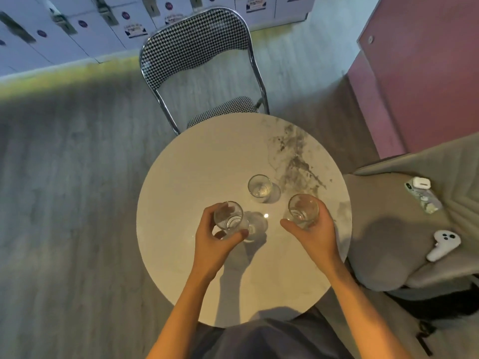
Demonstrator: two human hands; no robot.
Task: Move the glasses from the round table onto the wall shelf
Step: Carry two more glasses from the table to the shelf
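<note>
On round marble table (197, 172), three glasses (260, 188), houndstooth chair (197, 45) behind

The round table (197, 177) is cream-white with grey marble veining toward its far right. Beyond it, a chair (193, 45) wears black-and-white houndstooth on a chrome frame. Right of the table stand a pink wall (420, 73) and a grey seat (388, 229) bearing a white controller (443, 244). The glasses (260, 188) are clear.

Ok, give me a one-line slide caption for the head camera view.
Left hand and right hand each grip a glass on the round table; a third glass stands free.
</note>
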